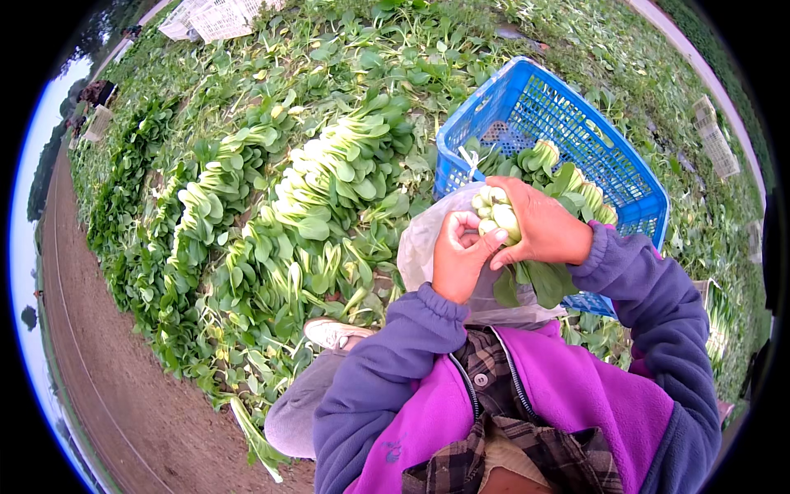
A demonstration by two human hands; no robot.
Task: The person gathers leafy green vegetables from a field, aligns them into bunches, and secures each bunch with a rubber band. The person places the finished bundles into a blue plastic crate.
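Note:
My right hand (543,222) grips a bunch of bok choy (494,213) around its stalks, with the pale stem ends facing left. Green leaves hang below that hand. Curled against the same stem ends is my left hand (466,250), its thumb lying across one of them; whether a tie is between its fingers is hidden. Below my hands a translucent plastic sheet or bag (426,238) covers my lap. Right behind them a blue plastic crate (549,92) holds several bunches of bok choy (574,179), stem ends up. A white tie (472,159) hangs at the crate's near left corner.
Rows of cut bok choy (333,167) lie on the leafy ground to my left. My shoe (333,333) rests beside loose plants. White crates (216,18) stand far off, another (716,136) at right. A bare dirt track (92,346) runs along the left.

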